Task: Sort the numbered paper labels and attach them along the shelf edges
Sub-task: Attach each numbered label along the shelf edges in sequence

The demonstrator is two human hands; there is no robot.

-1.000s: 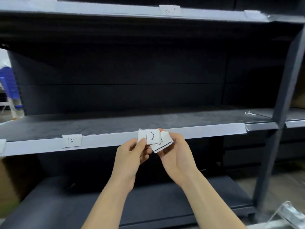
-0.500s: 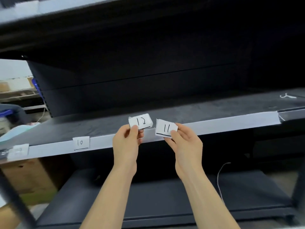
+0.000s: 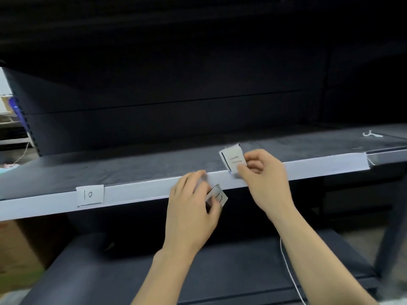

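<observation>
Attaching step: right hand (image 3: pixel 263 172) pinches a turned label (image 3: pixel 233 158) at the white shelf edge (image 3: pixel 136 192), left hand (image 3: pixel 191 208) clamps a spare label (image 3: pixel 217 195); next, press it flat right of label 10 (image 3: pixel 89 194).

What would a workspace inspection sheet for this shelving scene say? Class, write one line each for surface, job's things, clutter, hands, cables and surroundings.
Surface: dark middle shelf with a white edge strip.
Job's things: label "10" stuck on the strip; one loose label above the strip, another below it, numbers blurred.
Clutter: small white hook-like item at the shelf's far right.
Hands: left hand pinches the lower label; right hand pinches the upper one.
Cables: thin white cord beside the right forearm.
Surroundings: cardboard box lower left; lower shelf beneath.
</observation>
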